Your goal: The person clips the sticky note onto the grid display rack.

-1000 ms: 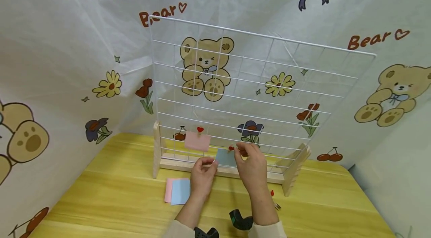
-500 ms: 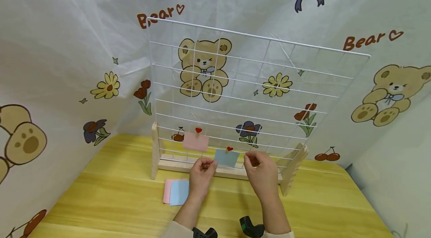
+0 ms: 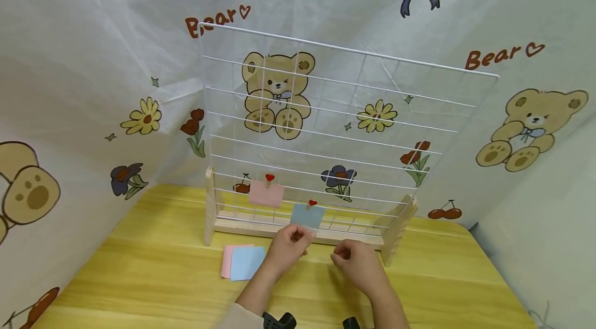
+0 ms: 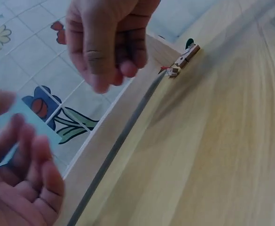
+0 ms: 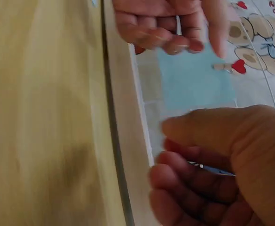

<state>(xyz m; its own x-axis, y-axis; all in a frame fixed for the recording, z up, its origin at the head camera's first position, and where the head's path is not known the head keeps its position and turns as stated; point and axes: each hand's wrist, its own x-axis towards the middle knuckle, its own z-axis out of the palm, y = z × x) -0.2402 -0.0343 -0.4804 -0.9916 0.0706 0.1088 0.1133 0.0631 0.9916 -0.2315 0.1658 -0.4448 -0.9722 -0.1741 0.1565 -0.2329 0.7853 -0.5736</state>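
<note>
A light blue paper note (image 3: pixel 307 215) hangs low on the white wire grid, held by a small wooden clothespin with a red heart (image 5: pixel 229 67). To its left hangs a pink note (image 3: pixel 266 194) under another red-heart clothespin (image 3: pixel 269 178). My left hand (image 3: pixel 289 247) is just in front of the blue note's lower edge, fingers loosely curled and apart from the note in the right wrist view. Lower and to the right, my right hand (image 3: pixel 362 266) hovers above the table, loosely curled. Nothing shows in either hand.
Pink and blue notes (image 3: pixel 247 264) lie on the wooden table (image 3: pixel 153 267) at left. The grid stands in a wooden base (image 3: pixel 211 210). Small clothespins (image 4: pixel 174 71) lie on the table near the base, seen in the left wrist view. Patterned cloth hangs behind.
My right hand has drawn away from the blue note, rightward and then down toward the table. My left hand has shifted right and slightly down from the note's left edge.
</note>
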